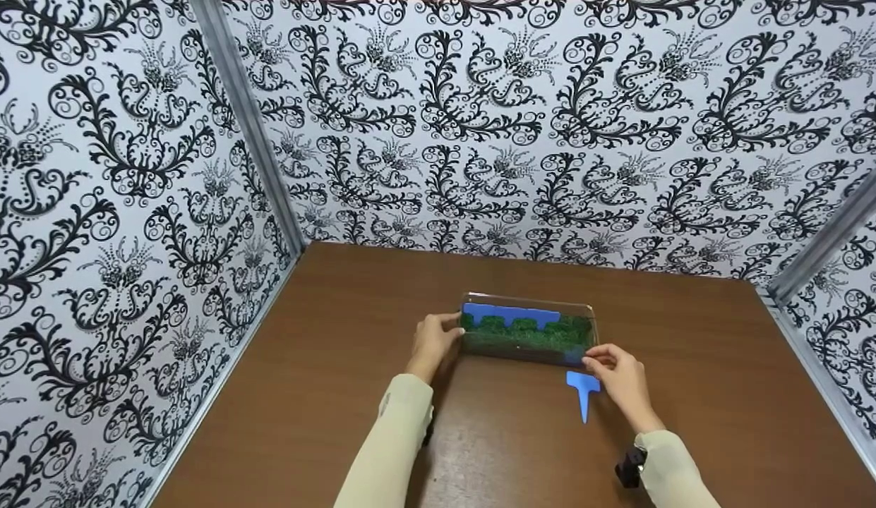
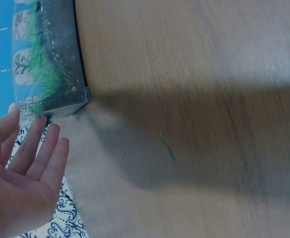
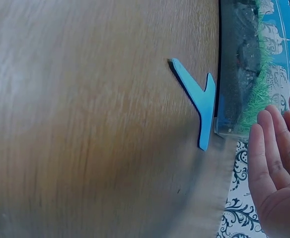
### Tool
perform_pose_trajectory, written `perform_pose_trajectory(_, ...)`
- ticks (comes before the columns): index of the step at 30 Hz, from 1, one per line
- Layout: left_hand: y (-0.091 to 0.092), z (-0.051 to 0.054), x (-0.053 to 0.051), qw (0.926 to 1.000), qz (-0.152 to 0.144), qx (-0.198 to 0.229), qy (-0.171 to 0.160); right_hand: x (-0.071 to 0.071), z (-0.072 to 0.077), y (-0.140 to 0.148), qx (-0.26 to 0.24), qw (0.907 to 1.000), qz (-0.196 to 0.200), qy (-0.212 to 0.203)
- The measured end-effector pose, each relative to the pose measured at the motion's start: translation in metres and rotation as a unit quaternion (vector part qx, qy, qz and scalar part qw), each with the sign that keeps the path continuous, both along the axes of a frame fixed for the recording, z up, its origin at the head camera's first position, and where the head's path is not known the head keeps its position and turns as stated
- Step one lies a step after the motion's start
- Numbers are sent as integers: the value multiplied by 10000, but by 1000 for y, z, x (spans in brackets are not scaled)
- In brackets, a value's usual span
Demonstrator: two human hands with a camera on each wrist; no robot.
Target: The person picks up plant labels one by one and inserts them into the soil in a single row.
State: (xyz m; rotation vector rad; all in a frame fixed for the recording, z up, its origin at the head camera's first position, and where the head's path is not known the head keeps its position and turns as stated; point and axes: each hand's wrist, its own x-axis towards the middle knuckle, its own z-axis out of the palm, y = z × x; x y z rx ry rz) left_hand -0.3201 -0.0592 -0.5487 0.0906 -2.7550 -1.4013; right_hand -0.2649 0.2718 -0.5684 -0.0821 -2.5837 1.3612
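Observation:
A clear plastic box (image 1: 522,347) with dark soil and green grass (image 2: 43,69) stands on the table. Along its far side several blue T-shaped plant labels (image 1: 512,314) stand in a row, their stems down among the grass. My left hand (image 1: 435,342) touches the box's left end, thumb and fingers extended. At the opposite end, the fingers of my right hand (image 1: 620,377) lie nearly straight against the near right corner. Just in front of that corner, a loose blue plant label (image 1: 584,391) lies flat, stem pointing toward me. A blue patch shows low in the box's front right corner.
The brown wooden table (image 1: 339,339) meets patterned black-and-white walls (image 1: 494,141) at the back and sides. Grey metal posts (image 1: 250,127) mark the corners. A green grass strand (image 2: 168,146) lies on the wood near the left hand.

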Motion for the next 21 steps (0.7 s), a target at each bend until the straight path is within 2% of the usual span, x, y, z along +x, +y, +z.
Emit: perform_pose_trajectory(21, -1, 0, 2, 9999, -88, -25, 91, 1, -7, 1, -120, 9998, 83, -147)
